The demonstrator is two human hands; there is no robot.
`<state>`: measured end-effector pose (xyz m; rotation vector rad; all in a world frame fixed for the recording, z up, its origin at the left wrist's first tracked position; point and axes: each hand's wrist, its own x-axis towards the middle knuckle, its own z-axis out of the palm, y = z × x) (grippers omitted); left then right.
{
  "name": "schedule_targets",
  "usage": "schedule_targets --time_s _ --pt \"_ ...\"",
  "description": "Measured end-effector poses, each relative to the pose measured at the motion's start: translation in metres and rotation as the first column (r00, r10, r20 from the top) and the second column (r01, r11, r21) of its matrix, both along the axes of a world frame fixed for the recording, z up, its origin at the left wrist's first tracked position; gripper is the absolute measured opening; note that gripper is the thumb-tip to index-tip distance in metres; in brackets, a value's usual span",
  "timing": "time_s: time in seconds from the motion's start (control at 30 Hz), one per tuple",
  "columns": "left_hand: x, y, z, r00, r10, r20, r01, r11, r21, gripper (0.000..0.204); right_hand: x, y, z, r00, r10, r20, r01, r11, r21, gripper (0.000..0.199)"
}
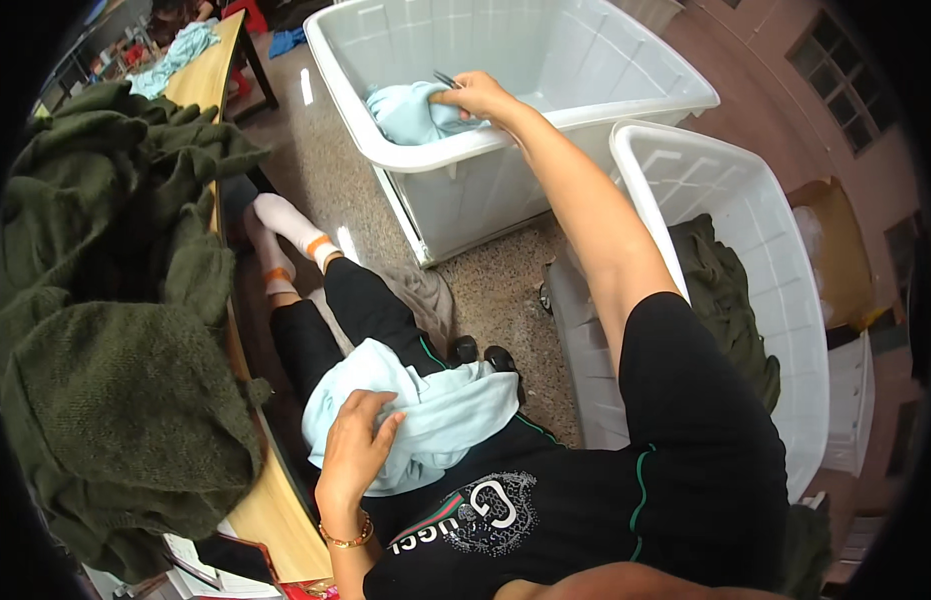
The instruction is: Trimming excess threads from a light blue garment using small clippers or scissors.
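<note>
My right hand reaches out over the near rim of a large white plastic bin. Its fingers are closed on a light blue knit garment that hangs inside the bin's near left corner. A small dark pointed tool, which looks like thread snips, also sticks out from that hand. Across my lap lies another light blue knit garment, bunched up. My left hand rests on its left side, thumb apart from the fingers, not visibly gripping it.
Dark green knitwear is heaped on the wooden table at my left. A second white bin at my right holds a dark green garment. More light blue cloth lies at the table's far end, near another person.
</note>
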<state>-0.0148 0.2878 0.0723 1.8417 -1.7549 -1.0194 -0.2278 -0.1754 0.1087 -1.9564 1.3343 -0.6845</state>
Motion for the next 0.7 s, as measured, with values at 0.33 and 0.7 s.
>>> schedule_targets --time_s 0.33,0.7 --pt "-0.007 -0.018 0.028 0.883 0.142 -0.447 -0.294 0.911 -0.291 0.034 0.01 0.163 0.243 0.207 0.206 0.957 -0.551 0.832 -0.06 0.011" --pt "0.011 -0.032 0.0 -0.53 0.07 -0.845 -0.146 0.974 0.172 0.065 0.056 0.417 0.047 0.267 0.003 0.964 -0.847 0.478 0.233 0.025"
